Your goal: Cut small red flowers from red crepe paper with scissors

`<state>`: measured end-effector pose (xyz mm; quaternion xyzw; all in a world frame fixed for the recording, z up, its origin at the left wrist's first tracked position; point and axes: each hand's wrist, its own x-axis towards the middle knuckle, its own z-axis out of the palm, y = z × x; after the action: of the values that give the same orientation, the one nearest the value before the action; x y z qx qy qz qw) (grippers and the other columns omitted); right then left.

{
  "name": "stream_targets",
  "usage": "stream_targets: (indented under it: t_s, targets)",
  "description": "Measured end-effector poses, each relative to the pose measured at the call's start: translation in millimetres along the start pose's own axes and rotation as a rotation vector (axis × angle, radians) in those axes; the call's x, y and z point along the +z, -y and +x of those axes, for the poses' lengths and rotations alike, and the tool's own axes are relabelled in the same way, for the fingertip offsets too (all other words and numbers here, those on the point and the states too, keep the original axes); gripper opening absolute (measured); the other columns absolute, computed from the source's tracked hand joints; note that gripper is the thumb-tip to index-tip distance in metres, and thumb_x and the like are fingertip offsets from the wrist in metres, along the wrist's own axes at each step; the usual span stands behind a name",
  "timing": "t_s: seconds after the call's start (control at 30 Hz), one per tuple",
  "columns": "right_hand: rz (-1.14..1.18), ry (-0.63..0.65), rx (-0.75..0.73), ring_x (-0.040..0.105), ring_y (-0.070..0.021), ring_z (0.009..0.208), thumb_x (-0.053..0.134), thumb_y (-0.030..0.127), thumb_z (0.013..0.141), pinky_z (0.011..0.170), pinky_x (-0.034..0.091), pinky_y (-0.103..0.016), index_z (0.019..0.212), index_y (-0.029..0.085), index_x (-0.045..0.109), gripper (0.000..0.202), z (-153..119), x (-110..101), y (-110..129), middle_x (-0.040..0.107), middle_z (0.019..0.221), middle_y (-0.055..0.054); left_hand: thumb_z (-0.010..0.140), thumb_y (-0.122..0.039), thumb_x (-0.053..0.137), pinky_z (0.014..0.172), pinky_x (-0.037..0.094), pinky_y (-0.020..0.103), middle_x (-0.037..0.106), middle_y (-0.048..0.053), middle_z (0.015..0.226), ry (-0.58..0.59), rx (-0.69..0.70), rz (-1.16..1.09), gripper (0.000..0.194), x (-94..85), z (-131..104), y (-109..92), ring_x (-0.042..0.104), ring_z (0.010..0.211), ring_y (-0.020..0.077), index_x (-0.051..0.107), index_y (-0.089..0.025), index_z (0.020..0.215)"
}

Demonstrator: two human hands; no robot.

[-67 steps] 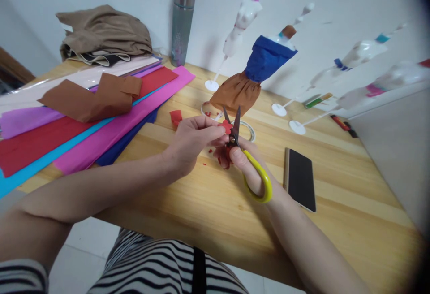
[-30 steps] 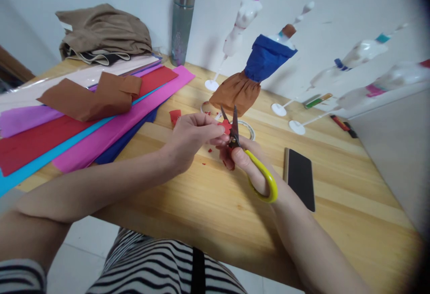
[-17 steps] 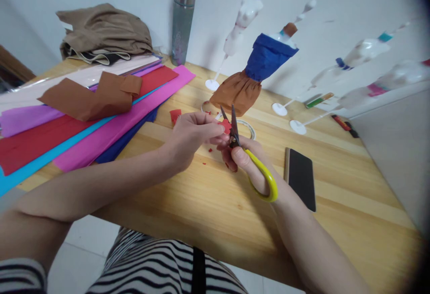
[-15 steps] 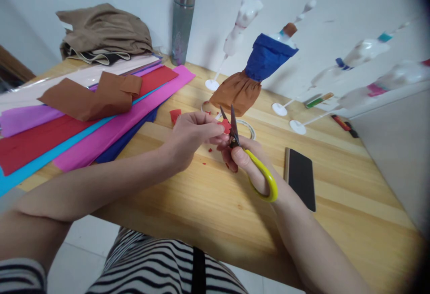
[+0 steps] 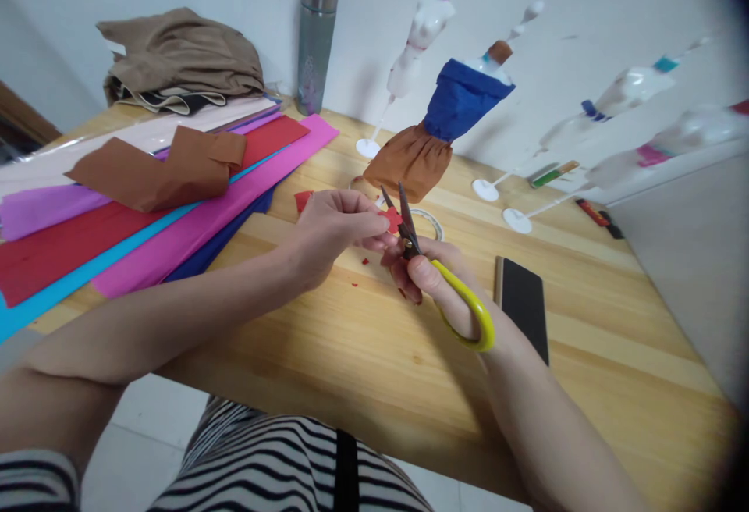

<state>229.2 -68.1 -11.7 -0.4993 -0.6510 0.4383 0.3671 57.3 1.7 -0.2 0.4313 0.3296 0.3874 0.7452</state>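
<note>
Between thumb and fingers, my left hand (image 5: 345,227) pinches a small red paper piece (image 5: 392,220) with a scalloped edge. Yellow-handled scissors (image 5: 466,301) are held in my right hand (image 5: 430,274), their dark blades parted and pointing up and away, right beside the red piece. A larger red scrap (image 5: 303,200) lies partly hidden behind my left hand. Tiny red bits (image 5: 365,261) are scattered on the wooden table (image 5: 328,348) below the hands. Behind the blades lies a tape roll (image 5: 434,223), partly covered.
Coloured paper strips (image 5: 216,208) and brown paper (image 5: 157,172) lie at left, near folded cloth (image 5: 187,59). A flask (image 5: 317,36) stands behind. Several white mannequins line the back, one in a blue and brown paper dress (image 5: 462,102). A phone (image 5: 523,305) rests at right.
My left hand has shifted slightly left, covering more of the red scrap. My right hand and the scissor handles have moved slightly right, and the blades remain apart.
</note>
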Motion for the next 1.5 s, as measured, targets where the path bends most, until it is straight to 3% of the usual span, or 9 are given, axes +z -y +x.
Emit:
stream_targets:
  t_s: [0.17, 0.53, 0.77, 0.93, 1.33, 1.5]
  targets:
    - [0.015, 0.037, 0.061, 0.042, -0.0125, 0.051, 0.053, 0.079, 0.088, 0.046, 0.032, -0.028, 0.087, 0.020, 0.061, 0.059, -2, -5, 3, 0.049, 0.064, 0.002, 0.064, -0.013, 0.074, 0.060, 0.052, 0.022, 0.071, 0.004, 0.058, 0.032, -0.005, -0.010, 0.012, -1.8, 3, -2, 0.066, 0.057, 0.0117, 0.066, -0.013, 0.055]
    - [-0.112, 0.091, 0.021, 0.039, -0.0125, 0.059, 0.054, 0.074, 0.091, 0.054, 0.032, -0.029, 0.078, 0.020, 0.057, 0.055, -7, -18, 14, 0.047, 0.069, 0.002, 0.068, -0.009, 0.072, 0.062, 0.053, 0.024, 0.070, 0.004, 0.056, 0.057, -0.079, 0.091, 0.014, -1.4, 1, -13, 0.068, 0.057, 0.0130, 0.064, -0.011, 0.057]
    - [-0.195, 0.169, 0.055, 0.041, -0.0144, 0.063, 0.050, 0.080, 0.087, 0.056, 0.033, -0.029, 0.075, 0.019, 0.056, 0.063, -5, -22, 20, 0.047, 0.068, 0.000, 0.071, -0.014, 0.073, 0.070, 0.060, 0.034, 0.072, 0.004, 0.060, 0.146, -0.101, 0.233, 0.012, -6.9, 5, -14, 0.076, 0.072, 0.0235, 0.066, -0.013, 0.061]
    - [-0.236, 0.156, 0.071, 0.039, -0.0146, 0.063, 0.050, 0.083, 0.085, 0.055, 0.032, -0.028, 0.071, 0.020, 0.055, 0.065, -5, -24, 23, 0.045, 0.066, 0.001, 0.070, -0.019, 0.075, 0.076, 0.063, 0.039, 0.072, 0.004, 0.063, 0.179, -0.081, 0.251, 0.012, -11.9, 7, -14, 0.078, 0.086, 0.0299, 0.067, -0.014, 0.062]
    - [-0.253, 0.156, 0.064, 0.039, -0.0134, 0.061, 0.051, 0.080, 0.086, 0.054, 0.032, -0.028, 0.071, 0.019, 0.054, 0.063, -8, -27, 22, 0.045, 0.067, 0.001, 0.073, -0.026, 0.077, 0.083, 0.065, 0.046, 0.073, 0.003, 0.066, 0.273, -0.057, 0.294, 0.014, -18.4, 9, -15, 0.078, 0.094, 0.0322, 0.069, -0.015, 0.067]
    - [-0.253, 0.162, 0.054, 0.040, -0.0117, 0.056, 0.052, 0.079, 0.087, 0.050, 0.033, -0.026, 0.070, 0.019, 0.055, 0.063, -8, -28, 20, 0.047, 0.065, 0.002, 0.077, -0.030, 0.074, 0.085, 0.064, 0.047, 0.074, 0.003, 0.070, 0.315, -0.043, 0.332, 0.015, -21.7, 10, -13, 0.077, 0.100, 0.0330, 0.073, -0.015, 0.081]
